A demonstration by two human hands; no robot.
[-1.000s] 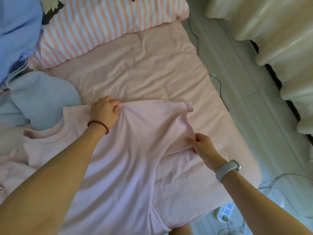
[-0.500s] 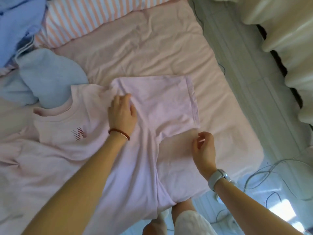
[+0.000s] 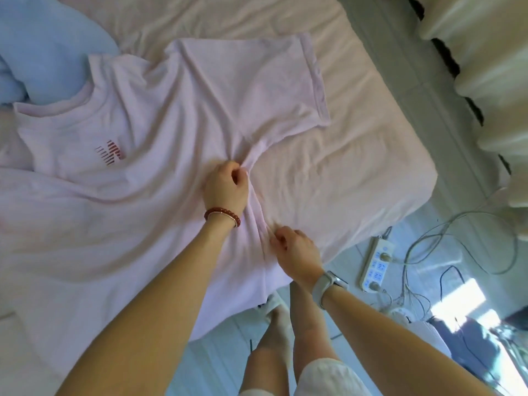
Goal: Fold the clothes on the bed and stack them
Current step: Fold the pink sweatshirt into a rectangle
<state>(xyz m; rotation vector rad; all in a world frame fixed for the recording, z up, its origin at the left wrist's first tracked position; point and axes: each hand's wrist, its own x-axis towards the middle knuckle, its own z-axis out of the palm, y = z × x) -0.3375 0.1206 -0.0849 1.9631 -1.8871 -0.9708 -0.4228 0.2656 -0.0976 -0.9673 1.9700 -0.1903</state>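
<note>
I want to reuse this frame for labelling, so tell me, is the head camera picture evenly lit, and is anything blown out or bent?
Head view: soft daylight on the pink T-shirt and bed sheet, both hands clear; the floor patch at lower right is glared white; the curtain is bright; wide-angle bending curves the edges.

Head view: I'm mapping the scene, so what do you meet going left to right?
Blue garment → red logo on the pink T-shirt → left hand → right hand → power strip → curtain.
</note>
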